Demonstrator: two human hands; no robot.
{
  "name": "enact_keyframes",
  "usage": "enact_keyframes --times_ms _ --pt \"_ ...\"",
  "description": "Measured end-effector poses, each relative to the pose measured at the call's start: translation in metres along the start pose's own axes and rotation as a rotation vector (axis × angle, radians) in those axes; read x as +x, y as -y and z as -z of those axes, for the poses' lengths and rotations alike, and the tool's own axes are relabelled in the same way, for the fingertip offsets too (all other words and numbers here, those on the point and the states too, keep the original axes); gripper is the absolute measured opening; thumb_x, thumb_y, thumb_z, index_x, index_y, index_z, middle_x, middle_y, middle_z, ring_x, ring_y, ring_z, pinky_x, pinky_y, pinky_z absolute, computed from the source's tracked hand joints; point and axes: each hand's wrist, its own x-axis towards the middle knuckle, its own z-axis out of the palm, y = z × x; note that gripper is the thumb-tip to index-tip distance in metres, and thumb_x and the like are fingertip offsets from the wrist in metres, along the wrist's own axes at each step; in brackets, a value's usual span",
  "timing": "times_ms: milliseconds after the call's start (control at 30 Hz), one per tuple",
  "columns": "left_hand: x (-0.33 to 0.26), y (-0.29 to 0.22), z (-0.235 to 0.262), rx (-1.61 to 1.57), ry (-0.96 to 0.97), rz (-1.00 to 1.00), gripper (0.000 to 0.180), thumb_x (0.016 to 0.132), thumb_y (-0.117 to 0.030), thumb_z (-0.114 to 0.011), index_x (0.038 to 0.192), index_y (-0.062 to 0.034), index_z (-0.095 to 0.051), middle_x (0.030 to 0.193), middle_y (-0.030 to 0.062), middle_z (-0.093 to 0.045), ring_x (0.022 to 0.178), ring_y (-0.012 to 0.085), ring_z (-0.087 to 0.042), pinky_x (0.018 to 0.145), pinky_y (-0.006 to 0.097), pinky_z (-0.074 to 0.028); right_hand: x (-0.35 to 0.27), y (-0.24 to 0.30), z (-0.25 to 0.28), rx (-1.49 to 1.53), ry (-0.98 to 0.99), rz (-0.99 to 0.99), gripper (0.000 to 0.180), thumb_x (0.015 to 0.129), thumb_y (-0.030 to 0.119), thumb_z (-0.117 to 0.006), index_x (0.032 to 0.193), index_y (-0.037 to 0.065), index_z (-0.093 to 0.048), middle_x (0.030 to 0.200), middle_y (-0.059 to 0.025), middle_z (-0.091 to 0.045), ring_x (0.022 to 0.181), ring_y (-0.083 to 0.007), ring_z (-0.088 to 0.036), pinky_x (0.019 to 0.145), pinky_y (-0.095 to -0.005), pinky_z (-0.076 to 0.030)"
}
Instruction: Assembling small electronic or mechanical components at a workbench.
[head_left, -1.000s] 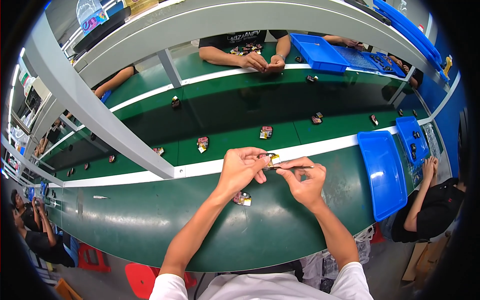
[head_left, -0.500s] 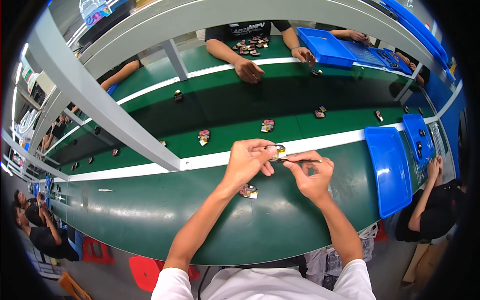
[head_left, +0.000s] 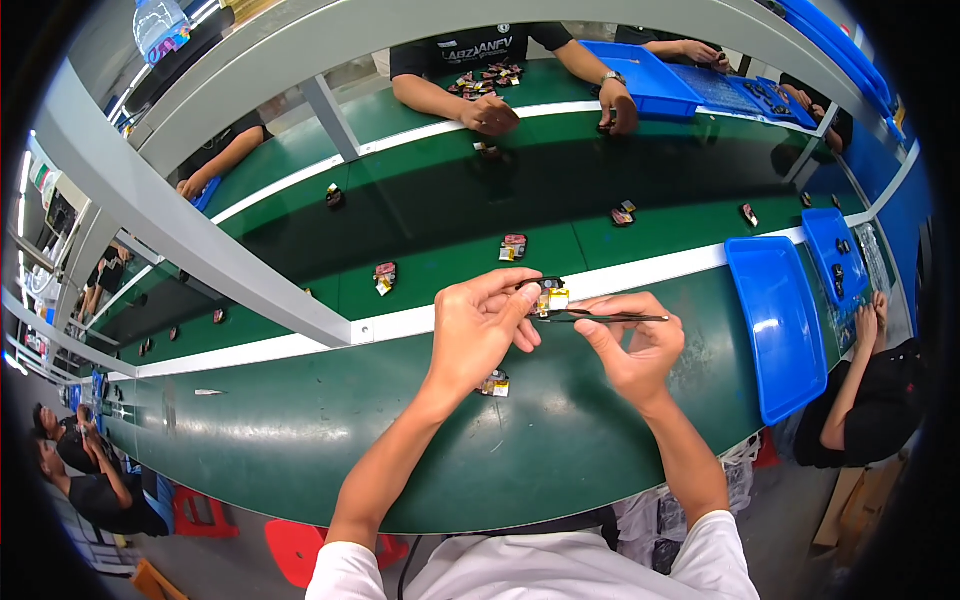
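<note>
My left hand [head_left: 474,328] pinches a small electronic assembly [head_left: 552,299] with a black casing and a yellow-and-silver part, above the green bench. My right hand [head_left: 640,350] is closed around dark, slim tweezers [head_left: 625,318]. Their tips point left and reach the lower edge of the assembly; whether they grip any part of it is too small to tell. Another small assembly [head_left: 494,384], with a yellow-and-white part, lies on the bench just below my left hand.
Beyond the white rail [head_left: 640,276] runs a green belt [head_left: 430,215] with several similar assemblies. A grey post [head_left: 230,220] slants at left. A blue tray [head_left: 775,330] lies at right. A co-worker's hands [head_left: 490,115] are across the belt, with a pile of assemblies [head_left: 487,80] behind.
My right hand and the tweezers have shifted slightly right, away from my left hand. The view has moved a little. The co-worker opposite has drawn a hand back, and an assembly shows near it.
</note>
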Motion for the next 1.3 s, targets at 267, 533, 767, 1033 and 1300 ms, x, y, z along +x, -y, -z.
enact_keyframes --times_ms 267,533,767,1033,1300 --pt "0.000 0.003 -0.004 0.003 -0.012 -0.011 0.024 0.097 -0.007 -0.064 0.113 0.0111 -0.067 0.075 0.0141 -0.071 0.057 0.0148 -0.067 0.051 0.026 -0.054 -0.001 -0.002 0.000 -0.076 0.055 0.056 0.016 0.074 -0.005 -0.082 0.086 0.001 -0.073 0.090 -0.0073 -0.078 0.045 -0.0031 -0.051 0.041 -0.0178 -0.033" --pt "0.001 0.008 -0.006 -0.016 -0.018 -0.009 0.023 0.098 -0.007 -0.063 0.112 0.0109 -0.068 0.075 0.0136 -0.071 0.056 0.0148 -0.067 0.050 0.026 -0.054 0.000 -0.002 0.002 -0.125 0.084 0.076 0.014 0.074 -0.004 -0.081 0.082 0.003 -0.072 0.088 -0.0066 -0.078 0.041 -0.0043 -0.048 0.042 -0.0190 -0.035" --pt "0.002 0.013 -0.006 -0.018 -0.007 0.001 0.021 0.099 -0.006 -0.061 0.109 0.0108 -0.069 0.075 0.0137 -0.070 0.055 0.0147 -0.066 0.049 0.026 -0.053 0.001 -0.007 0.005 -0.103 0.121 0.102 0.015 0.074 -0.006 -0.080 0.081 0.004 -0.071 0.087 -0.0070 -0.078 0.042 -0.0042 -0.049 0.041 -0.0192 -0.035" --pt "0.000 0.009 -0.011 -0.021 -0.006 -0.004 0.021 0.099 -0.006 -0.061 0.110 0.0101 -0.068 0.076 0.0136 -0.070 0.056 0.0149 -0.067 0.050 0.026 -0.054 0.003 -0.009 0.009 -0.049 0.128 0.156 0.015 0.074 -0.007 -0.080 0.081 0.003 -0.071 0.086 -0.0087 -0.078 0.044 -0.0041 -0.051 0.040 -0.0190 -0.035" --pt "0.002 0.011 -0.014 -0.070 -0.084 -0.103 0.022 0.099 -0.007 -0.063 0.112 0.0093 -0.067 0.081 0.0133 -0.070 0.060 0.0151 -0.068 0.052 0.026 -0.056 0.000 -0.005 0.011 -0.012 -0.066 -0.030 0.015 0.078 -0.003 -0.082 0.089 -0.001 -0.071 0.087 -0.0079 -0.076 0.048 -0.0006 -0.049 0.044 -0.0168 -0.032"
